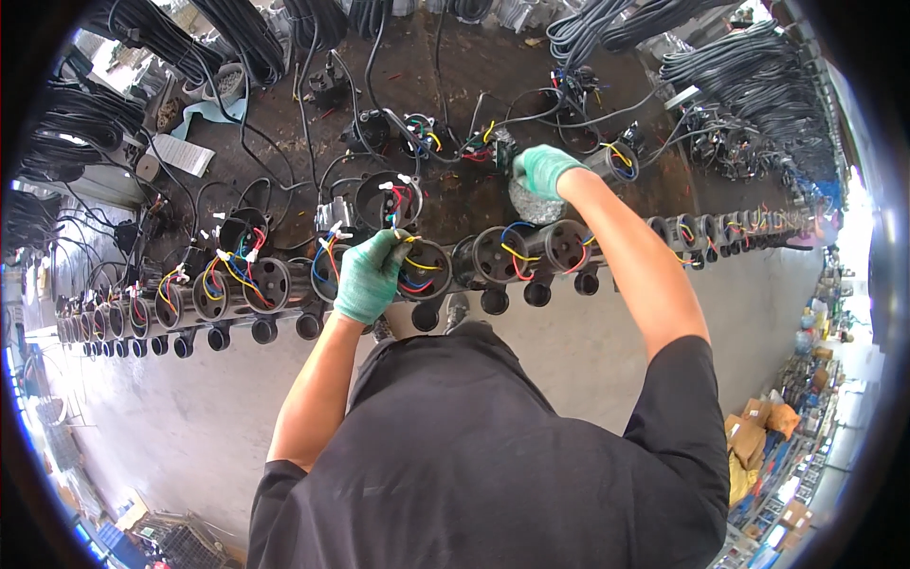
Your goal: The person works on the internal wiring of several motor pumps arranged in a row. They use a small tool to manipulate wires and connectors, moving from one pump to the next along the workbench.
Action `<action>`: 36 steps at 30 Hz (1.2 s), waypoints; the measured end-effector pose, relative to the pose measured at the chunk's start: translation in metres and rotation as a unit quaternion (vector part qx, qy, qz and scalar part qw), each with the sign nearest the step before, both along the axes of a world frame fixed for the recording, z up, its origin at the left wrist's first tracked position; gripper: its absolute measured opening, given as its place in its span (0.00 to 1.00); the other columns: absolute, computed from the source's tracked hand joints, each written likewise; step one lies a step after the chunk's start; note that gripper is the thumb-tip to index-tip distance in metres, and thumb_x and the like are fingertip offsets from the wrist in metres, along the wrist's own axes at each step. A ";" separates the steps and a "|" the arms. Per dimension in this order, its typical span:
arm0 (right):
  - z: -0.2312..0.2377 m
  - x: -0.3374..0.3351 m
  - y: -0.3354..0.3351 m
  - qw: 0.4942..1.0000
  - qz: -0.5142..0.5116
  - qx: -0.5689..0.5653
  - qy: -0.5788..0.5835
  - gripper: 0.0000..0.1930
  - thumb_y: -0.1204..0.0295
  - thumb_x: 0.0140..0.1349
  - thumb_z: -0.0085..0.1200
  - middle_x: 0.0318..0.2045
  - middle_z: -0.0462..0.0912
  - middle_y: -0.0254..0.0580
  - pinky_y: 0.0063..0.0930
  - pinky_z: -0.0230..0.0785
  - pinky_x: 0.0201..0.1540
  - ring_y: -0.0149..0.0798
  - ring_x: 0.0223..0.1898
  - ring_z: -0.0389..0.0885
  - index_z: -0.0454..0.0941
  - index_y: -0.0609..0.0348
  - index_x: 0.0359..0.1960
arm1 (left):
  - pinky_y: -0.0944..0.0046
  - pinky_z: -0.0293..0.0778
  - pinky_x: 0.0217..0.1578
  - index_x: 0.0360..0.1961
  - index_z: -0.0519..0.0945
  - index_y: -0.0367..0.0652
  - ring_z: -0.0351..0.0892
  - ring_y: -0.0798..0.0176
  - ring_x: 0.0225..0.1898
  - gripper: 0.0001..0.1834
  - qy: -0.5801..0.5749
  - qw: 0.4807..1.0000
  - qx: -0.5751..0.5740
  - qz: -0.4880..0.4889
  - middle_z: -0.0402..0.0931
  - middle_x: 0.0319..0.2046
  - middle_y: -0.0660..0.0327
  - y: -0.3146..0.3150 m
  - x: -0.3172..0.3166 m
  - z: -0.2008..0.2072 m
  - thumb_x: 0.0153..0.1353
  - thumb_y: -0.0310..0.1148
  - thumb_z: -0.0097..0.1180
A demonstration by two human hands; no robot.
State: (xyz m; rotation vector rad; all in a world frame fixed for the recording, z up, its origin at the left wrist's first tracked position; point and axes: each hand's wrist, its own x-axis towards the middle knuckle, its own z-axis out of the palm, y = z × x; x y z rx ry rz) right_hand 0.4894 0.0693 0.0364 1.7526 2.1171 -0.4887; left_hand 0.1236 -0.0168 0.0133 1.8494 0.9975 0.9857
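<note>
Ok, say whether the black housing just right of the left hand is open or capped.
Open: coloured wires show inside the black housing, beside the left hand.

Plain mint-green fabric gloves (358,296) colour the left hand (370,275) and the right hand (547,173), the round black housing (437,258) at the left hand's three o'clock shows thin yellow, red and blue wires (425,266), the flat bench (519,81) is blotchy dark brown, and the long coiled cables (758,83) at the view's two o'clock are black.

Counted: one green-gloved left hand (368,278), one green-gloved right hand (547,174), one rectangular white paper sheet (180,154), one pale-blue cloth (206,116), and over ten round black housings (567,248).
</note>
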 end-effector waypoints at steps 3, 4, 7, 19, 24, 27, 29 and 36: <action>-0.060 0.035 0.013 0.982 0.047 -0.151 -0.102 0.15 0.65 0.61 0.61 0.44 0.90 0.52 0.43 0.81 0.49 0.57 0.46 0.88 0.90 0.53 0.48 | 0.62 0.82 0.40 0.46 0.83 0.36 0.91 0.55 0.38 0.06 0.018 0.999 -0.030 0.000 0.89 0.37 0.51 0.001 0.002 0.005 0.71 0.24 0.62; -0.085 0.047 0.016 0.977 0.054 -0.172 -0.111 0.15 0.64 0.61 0.61 0.45 0.90 0.51 0.42 0.81 0.49 0.55 0.47 0.88 0.90 0.53 0.47 | 0.62 0.82 0.40 0.47 0.83 0.36 0.91 0.56 0.38 0.06 0.015 1.000 -0.025 0.002 0.89 0.37 0.52 0.002 0.004 0.003 0.72 0.25 0.62; -0.103 0.035 0.023 0.964 0.088 -0.212 -0.134 0.16 0.61 0.61 0.64 0.48 0.90 0.49 0.40 0.81 0.50 0.52 0.50 0.89 0.91 0.54 0.46 | 0.62 0.82 0.40 0.47 0.84 0.36 0.90 0.58 0.37 0.06 0.016 0.999 -0.042 0.015 0.89 0.37 0.52 0.001 0.001 0.002 0.72 0.25 0.62; -0.062 0.040 0.015 0.988 -0.067 -0.093 -0.107 0.13 0.71 0.60 0.63 0.49 0.88 0.57 0.44 0.81 0.53 0.57 0.53 0.87 0.91 0.57 0.45 | 0.63 0.81 0.40 0.47 0.84 0.36 0.89 0.59 0.36 0.07 0.001 0.999 -0.036 0.014 0.89 0.36 0.53 0.002 0.001 0.001 0.72 0.27 0.62; -0.027 0.044 -0.006 0.995 -0.028 -0.006 -0.100 0.11 0.73 0.61 0.61 0.46 0.88 0.60 0.47 0.81 0.51 0.59 0.49 0.88 0.89 0.59 0.44 | 0.64 0.80 0.39 0.47 0.84 0.36 0.88 0.61 0.34 0.06 0.017 0.999 -0.045 0.003 0.88 0.35 0.53 0.002 0.000 0.005 0.72 0.27 0.62; 0.019 0.022 -0.033 0.982 -0.081 0.071 0.153 0.10 0.78 0.62 0.60 0.39 0.88 0.56 0.43 0.80 0.43 0.53 0.38 0.88 0.82 0.62 0.46 | 0.64 0.80 0.39 0.47 0.84 0.36 0.87 0.61 0.34 0.06 -0.009 0.999 -0.035 0.004 0.88 0.35 0.53 0.003 0.000 -0.007 0.71 0.25 0.63; 0.044 -0.011 -0.059 0.899 -0.191 -0.001 0.393 0.11 0.82 0.68 0.54 0.35 0.86 0.41 0.29 0.78 0.39 0.34 0.33 0.83 0.79 0.62 0.50 | 0.64 0.80 0.40 0.46 0.84 0.35 0.88 0.61 0.36 0.06 -0.007 0.999 -0.031 -0.005 0.89 0.36 0.53 0.004 0.000 -0.002 0.70 0.23 0.63; 0.053 -0.132 -0.121 0.774 -0.176 0.071 0.604 0.08 0.79 0.76 0.52 0.50 0.87 0.44 0.28 0.81 0.51 0.34 0.47 0.87 0.81 0.63 0.51 | 0.62 0.81 0.40 0.46 0.83 0.37 0.89 0.58 0.36 0.07 -0.025 0.999 -0.045 0.007 0.88 0.36 0.51 0.003 -0.003 -0.009 0.70 0.25 0.64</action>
